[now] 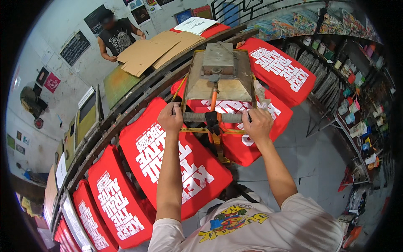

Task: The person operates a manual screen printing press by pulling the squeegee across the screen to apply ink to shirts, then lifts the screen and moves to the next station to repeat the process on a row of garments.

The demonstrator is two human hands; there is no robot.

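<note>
Both my hands grip a crossbar handle wrapped in grey tape, with a dark wrapped knot at its middle. My left hand is closed round its left end, and my right hand round its right end. The bar belongs to a yellow-framed heating unit with a sloped metal hood and a block-shaped weight or box on top. An orange rod runs from the hood to the bar. Beneath it lies a red shirt with white lettering, partly hidden by the hood and frame.
More red printed shirts lie in a row along the curved rail, with another beyond the unit. Across the rail a person stands by cardboard sheets. Shelves with cups and jars line the right side.
</note>
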